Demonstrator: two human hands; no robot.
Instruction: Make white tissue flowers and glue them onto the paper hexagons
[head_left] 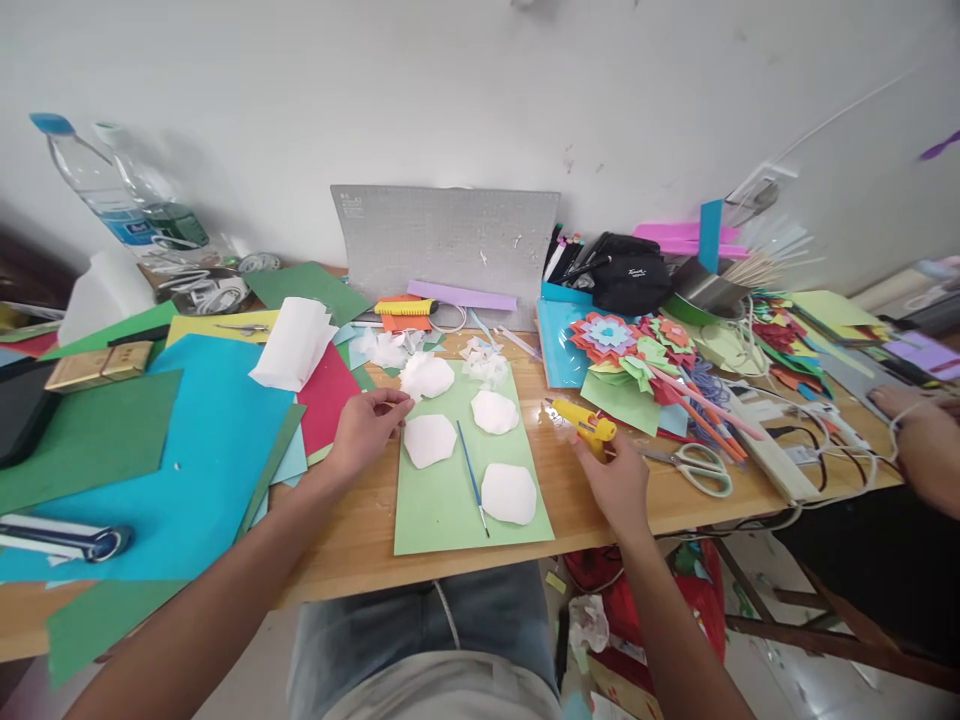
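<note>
My right hand (616,482) is closed around a yellow glue gun (587,420), its nozzle pointing left toward the green sheet. Thumb and fingertips of my left hand (373,428) are pinched together at the sheet's left edge, by the lower rim of a white paper piece (427,376); what they hold, if anything, is too small to make out. On the light green paper sheet (442,520) lie more rounded white paper pieces, among them one at lower right (508,493). A thin blue paintbrush (472,475) rests between them.
Scissors (701,468), layered paper flowers (607,340) and a white power strip (772,445) with cables lie to the right. A grey cutting mat (450,240) leans on the wall. Coloured paper (217,420) and a stapler (67,538) cover the left. Another person's hand (907,415) is at far right.
</note>
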